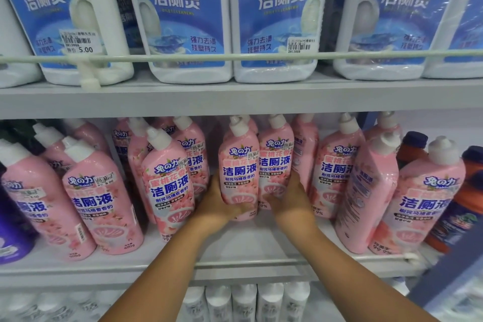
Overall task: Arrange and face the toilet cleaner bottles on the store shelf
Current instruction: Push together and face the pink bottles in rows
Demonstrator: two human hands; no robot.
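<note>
Several pink toilet cleaner bottles with white caps stand on the middle shelf. My left hand grips the lower part of one pink bottle in the middle, label facing me. My right hand grips the base of the pink bottle next to it, also label forward. The two bottles touch side by side. Another pink bottle stands nearer the front to the left, and one at the right shows its back label.
Large white bottles with blue labels fill the upper shelf behind a rail. Orange bottles with dark caps stand at the far right, a purple bottle at the far left. White bottles sit on the shelf below.
</note>
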